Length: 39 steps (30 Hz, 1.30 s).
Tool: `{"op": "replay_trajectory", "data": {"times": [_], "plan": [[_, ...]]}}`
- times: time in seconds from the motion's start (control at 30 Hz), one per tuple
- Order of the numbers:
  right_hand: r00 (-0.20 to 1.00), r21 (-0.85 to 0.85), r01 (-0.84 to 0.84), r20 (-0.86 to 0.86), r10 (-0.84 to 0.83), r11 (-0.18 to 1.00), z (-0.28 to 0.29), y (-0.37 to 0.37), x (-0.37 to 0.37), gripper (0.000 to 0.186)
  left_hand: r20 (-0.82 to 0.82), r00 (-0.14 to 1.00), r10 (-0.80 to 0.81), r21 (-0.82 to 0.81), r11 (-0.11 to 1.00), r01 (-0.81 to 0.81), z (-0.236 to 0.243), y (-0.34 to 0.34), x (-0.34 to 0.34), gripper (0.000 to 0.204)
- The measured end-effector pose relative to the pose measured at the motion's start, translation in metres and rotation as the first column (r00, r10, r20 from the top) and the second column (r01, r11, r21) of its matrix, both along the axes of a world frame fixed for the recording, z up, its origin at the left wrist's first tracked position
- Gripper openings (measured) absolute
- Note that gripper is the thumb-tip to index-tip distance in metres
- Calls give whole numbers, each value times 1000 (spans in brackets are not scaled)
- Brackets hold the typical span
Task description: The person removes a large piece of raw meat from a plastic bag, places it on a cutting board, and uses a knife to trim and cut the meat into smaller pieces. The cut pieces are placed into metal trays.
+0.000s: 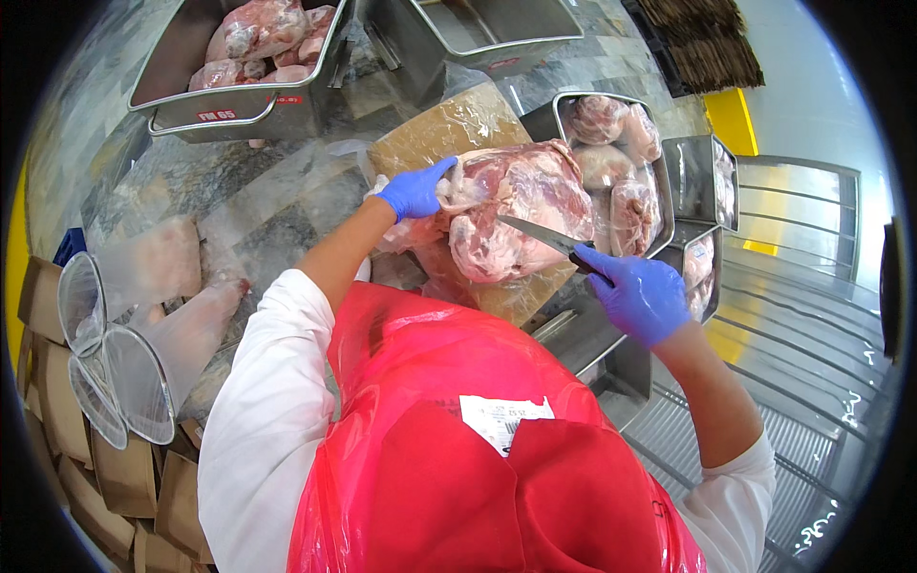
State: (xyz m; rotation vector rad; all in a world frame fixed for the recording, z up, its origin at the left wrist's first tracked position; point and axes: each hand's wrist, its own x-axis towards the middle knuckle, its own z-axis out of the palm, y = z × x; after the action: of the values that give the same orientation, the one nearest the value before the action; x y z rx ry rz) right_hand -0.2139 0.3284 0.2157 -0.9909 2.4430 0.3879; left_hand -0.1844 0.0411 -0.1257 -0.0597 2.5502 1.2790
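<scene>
A large piece of raw meat (521, 205), pink with white fat, lies before me over a brown cardboard sheet (449, 124) and clear plastic film. My left hand (413, 194), in a blue glove, grips the meat's left end; some of its fingers are hidden. In my blue-gloved right hand (642, 294) is a knife (540, 232), held by its black handle. Its blade points left and lies over the right part of the meat. Whether the edge touches the meat, I cannot tell.
Metal tubs (272, 115) hold meat at the far left; another metal tub (497, 46) stands beyond the cardboard. To the right, a metal tray (661, 250) carries bagged meat near metal rails (798, 196). Wire-rimmed net sleeves (138, 382) and cardboard boxes (119, 477) are at left.
</scene>
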Motion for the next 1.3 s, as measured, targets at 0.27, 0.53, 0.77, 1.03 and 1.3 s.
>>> {"op": "replay_trajectory", "data": {"times": [0.27, 0.53, 0.77, 1.03, 1.3], "plan": [[998, 94, 68, 2, -69, 993, 3, -28, 2, 36, -131, 900, 417, 159, 905, -396, -42, 43, 33, 36], [987, 172, 130, 71, -144, 976, 22, -54, 0, 34, -48, 873, 485, 298, 841, -451, -26, 62, 59, 27], [986, 165, 145, 58, -156, 976, 24, -69, 7, 33, -54, 894, 444, 234, 876, -421, -1, 58, 63, 22], [985, 301, 107, 96, -142, 948, 24, -88, -7, 34, -98, 919, 382, 267, 900, -345, 4, 57, 58, 22], [980, 423, 3, 178, -86, 906, -13, -106, -36, 37, -76, 909, 410, 349, 865, -361, 8, 67, 61, 20]]}}
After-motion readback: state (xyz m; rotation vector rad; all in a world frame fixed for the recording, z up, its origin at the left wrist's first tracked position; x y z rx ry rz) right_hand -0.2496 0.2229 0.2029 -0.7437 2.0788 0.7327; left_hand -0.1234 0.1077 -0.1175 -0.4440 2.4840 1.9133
